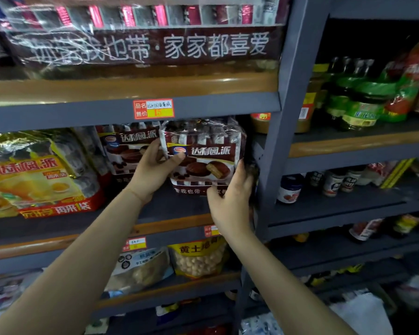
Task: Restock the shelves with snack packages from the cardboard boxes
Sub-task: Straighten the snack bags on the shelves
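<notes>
At the left end of the middle shelf [184, 206] lies a yellow snack bag [34, 175], leaning back, with a red strip along its bottom. Just beside it, further right, a brown chocolate pie bag [128, 151] stands upright at the back of the shelf. The left hand [153, 172] holds the left edge of a second brown pie bag [203, 155]: the thumb lies on its front and the fingers are curled behind the edge. This bag stands upright at the right end of the shelf, near the grey upright post [286, 117]. The right hand [230, 201] grips its lower right corner, with the fingers curled round the side. A red price tag [153, 109] is fixed on the shelf edge above it. Right of the post, on other shelves, stand green bottles [356, 102] and small jars [290, 188].
</notes>
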Available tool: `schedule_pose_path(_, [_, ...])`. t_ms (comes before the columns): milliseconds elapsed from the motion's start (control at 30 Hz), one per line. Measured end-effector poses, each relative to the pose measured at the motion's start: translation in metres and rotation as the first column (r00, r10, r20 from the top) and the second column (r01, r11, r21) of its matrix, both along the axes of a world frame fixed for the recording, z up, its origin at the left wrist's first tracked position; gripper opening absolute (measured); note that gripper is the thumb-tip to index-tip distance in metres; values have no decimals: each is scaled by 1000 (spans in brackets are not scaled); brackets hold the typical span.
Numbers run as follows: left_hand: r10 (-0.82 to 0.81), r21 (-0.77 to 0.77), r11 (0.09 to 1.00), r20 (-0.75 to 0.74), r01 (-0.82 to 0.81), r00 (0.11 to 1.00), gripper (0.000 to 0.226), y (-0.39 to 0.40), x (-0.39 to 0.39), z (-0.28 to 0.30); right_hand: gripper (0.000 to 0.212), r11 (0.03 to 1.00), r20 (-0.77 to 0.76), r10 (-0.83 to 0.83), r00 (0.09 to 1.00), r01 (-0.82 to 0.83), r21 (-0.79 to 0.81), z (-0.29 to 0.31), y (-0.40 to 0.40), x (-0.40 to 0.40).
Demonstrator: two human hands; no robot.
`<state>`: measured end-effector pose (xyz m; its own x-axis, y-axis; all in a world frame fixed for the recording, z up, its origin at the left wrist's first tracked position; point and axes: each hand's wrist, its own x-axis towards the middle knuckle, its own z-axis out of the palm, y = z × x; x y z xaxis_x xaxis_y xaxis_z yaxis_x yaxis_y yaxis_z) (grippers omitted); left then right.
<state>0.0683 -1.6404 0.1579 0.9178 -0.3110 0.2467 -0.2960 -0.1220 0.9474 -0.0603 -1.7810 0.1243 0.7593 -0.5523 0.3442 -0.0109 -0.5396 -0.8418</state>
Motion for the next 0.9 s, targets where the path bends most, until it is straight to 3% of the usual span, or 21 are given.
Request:
schedule_pose_path(100, [29, 61, 998, 80, -34, 996, 44, -13, -6, 8, 91, 998, 19, -34, 999, 33, 47, 0, -6, 2])
schedule_pose_path(267, [146, 93, 983, 104, -156, 984, 56, -14, -6, 4, 95, 999, -19, 53, 998, -53, 0, 3, -9, 20])
schedule_pose_path(400, [145, 77, 985, 143, -157, 979, 73, -17, -7, 4, 106, 1000, 25, 16, 1000, -17, 6, 3, -9, 35])
schedule_pose_path(533, [156, 81, 981, 230, -179, 961, 83, -22, -5, 5, 120, 992, 89, -43, 995, 53, -113, 1, -4, 42])
schedule_pose_path(667, [177, 120, 969, 266, -214, 948, 88, -25, 1, 2, 134, 961, 34, -139, 990, 143, -235, 3, -1, 57])
schedule_pose_path(900, [175, 148, 964, 263, -219, 949, 89, -28, 4, 5, 134, 943, -43, -196, 980, 176, -282, 6, -1, 72])
